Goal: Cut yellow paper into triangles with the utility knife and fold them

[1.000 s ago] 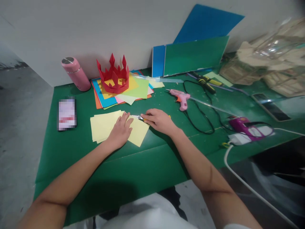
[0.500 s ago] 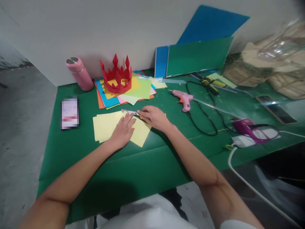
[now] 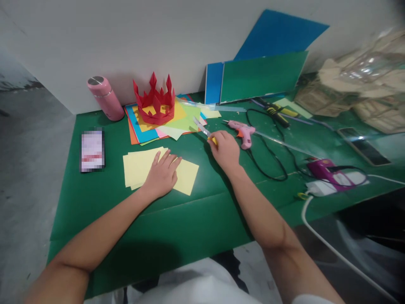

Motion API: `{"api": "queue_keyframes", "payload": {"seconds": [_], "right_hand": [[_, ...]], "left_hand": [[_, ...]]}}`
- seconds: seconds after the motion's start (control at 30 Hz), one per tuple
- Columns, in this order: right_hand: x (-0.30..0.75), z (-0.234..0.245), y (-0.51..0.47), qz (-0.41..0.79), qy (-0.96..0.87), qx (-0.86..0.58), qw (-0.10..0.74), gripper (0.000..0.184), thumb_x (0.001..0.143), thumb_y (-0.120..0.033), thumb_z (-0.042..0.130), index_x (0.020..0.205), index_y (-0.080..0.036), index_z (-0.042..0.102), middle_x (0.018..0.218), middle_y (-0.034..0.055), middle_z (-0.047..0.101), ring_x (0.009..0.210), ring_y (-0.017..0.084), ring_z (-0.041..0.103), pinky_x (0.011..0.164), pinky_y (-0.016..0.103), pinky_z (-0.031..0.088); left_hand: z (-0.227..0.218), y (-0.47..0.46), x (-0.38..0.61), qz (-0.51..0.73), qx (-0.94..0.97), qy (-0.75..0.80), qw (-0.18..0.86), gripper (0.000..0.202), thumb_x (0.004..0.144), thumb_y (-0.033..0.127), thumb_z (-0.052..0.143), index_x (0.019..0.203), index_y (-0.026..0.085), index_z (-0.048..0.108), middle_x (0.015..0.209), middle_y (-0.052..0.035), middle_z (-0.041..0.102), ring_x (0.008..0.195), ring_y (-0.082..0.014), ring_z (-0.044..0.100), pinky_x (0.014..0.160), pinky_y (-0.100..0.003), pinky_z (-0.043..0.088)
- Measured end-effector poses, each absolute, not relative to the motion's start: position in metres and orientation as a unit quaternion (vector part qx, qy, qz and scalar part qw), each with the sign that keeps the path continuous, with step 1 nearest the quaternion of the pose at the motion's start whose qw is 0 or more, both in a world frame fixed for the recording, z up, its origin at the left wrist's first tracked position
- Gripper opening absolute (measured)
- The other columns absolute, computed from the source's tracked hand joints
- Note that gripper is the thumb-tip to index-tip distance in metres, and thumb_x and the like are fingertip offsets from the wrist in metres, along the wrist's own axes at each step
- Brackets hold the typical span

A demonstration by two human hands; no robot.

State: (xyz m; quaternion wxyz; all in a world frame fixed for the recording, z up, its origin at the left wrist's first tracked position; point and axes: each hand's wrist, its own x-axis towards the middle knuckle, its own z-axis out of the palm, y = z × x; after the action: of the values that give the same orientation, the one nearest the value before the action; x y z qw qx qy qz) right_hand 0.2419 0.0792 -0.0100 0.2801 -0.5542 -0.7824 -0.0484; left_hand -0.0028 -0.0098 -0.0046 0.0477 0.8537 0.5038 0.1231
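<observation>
Fingers of the left hand [image 3: 160, 175]: slightly parted and laid flat over the pale yellow paper [image 3: 136, 166], pressing rather than gripping.
Fingers of the right hand [image 3: 226, 150]: curled around the yellow handle of what looks like a utility knife [image 3: 204, 128], its blade bared and angled away from the body.
Yellow paper: nearer the body than the red paper crown [image 3: 155, 112], flat on the green tabletop [image 3: 196, 219]; an uneven stack shows to the crown's front left, an askew piece to its front right. How they meet under the palm is hidden.
Knife: right of the crown and a little nearer the body, off the yellow paper, its tip by the fanned coloured sheets [image 3: 189, 116]; whether it touches them, I cannot tell.
Coloured sheets: directly beneath the crown.
Hot glue gun [image 3: 243, 128]: well to the crown's right, on its side.
Pink flask [image 3: 106, 99]: just left of the crown.
Smartphone [image 3: 92, 150]: left of the crown and nearer the body.
Blade risk: a careless swing back toward the flat fingertips could cut them.
Paper risk: the uneven layers could slip if the palm lifts or presses unevenly.
Tip risk: lowering the blade carelessly might nick the coloured sheets or score the tabletop.
</observation>
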Motion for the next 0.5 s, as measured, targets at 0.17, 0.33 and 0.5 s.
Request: {"api": "queue_keyframes", "payload": {"seconds": [0.17,0.33,0.5], "right_hand": [[0.239,-0.007,0.079,-0.095,-0.779,-0.555,0.276,0.029,0.094,-0.036,0.044,0.106,-0.019,0.063,0.111,0.0148,0.063,0.096,0.031,0.055,0.08,0.045,0.043],[0.22,0.005,0.054,0.044,-0.859,-0.461,0.218,0.046,0.092,-0.051,0.047,0.119,-0.017,0.062,0.112,0.0146,0.063,0.103,0.03,0.056,0.09,0.045,0.045],[0.21,0.009,0.034,0.115,-0.898,-0.404,0.134,0.072,0.076,-0.065,0.062,0.13,-0.017,0.057,0.121,0.0166,0.056,0.108,0.033,0.052,0.093,0.048,0.045]], "left_hand": [[0.004,-0.005,-0.012,0.163,0.829,0.53,0.074,0.045,0.088,0.028,0.045,0.13,0.016,0.051,0.131,-0.0141,0.054,0.126,-0.0281,0.047,0.115,-0.052,0.024],[0.017,0.01,-0.04,0.144,0.769,0.621,0.047,0.069,0.082,0.054,0.056,0.136,0.013,0.044,0.136,-0.0183,0.048,0.127,-0.037,0.043,0.108,-0.055,0.031],[0.021,0.013,-0.059,0.042,0.79,0.607,0.077,0.089,0.075,0.064,0.063,0.14,0.009,0.038,0.134,-0.0216,0.046,0.123,-0.0393,0.044,0.1,-0.052,0.039]]}}
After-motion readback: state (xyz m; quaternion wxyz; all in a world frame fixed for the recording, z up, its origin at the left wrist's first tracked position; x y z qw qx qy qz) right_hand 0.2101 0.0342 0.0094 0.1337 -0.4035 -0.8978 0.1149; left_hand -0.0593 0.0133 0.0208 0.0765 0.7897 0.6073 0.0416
